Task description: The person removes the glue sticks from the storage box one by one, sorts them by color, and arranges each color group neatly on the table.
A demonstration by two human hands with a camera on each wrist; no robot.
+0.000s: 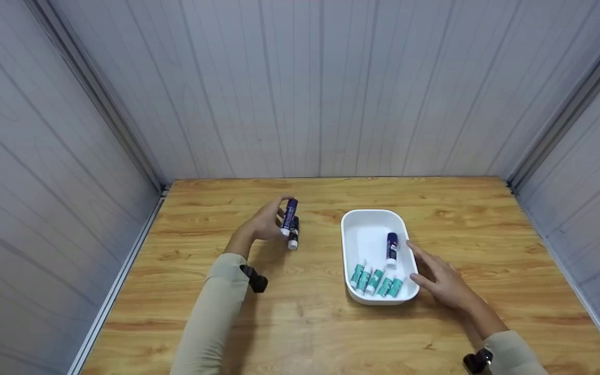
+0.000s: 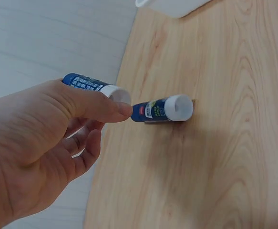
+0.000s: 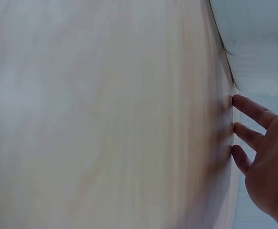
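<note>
My left hand (image 1: 267, 221) pinches a blue glue stick (image 1: 289, 215) with a white end (image 2: 95, 86) just above the wooden table. A second blue glue stick (image 1: 293, 237) lies on the table right under it (image 2: 163, 109). A white tray (image 1: 367, 229) at the middle right holds one blue glue stick (image 1: 391, 248) and several teal ones (image 1: 375, 279). My right hand (image 1: 438, 276) rests on the table beside the tray's right wall, its straight fingers (image 3: 251, 110) touching the wood next to the tray (image 3: 253, 43).
The wooden table (image 1: 310, 323) is closed in by grey panel walls (image 1: 300, 88) on the left, back and right. Bare wood runs along the front and the far right.
</note>
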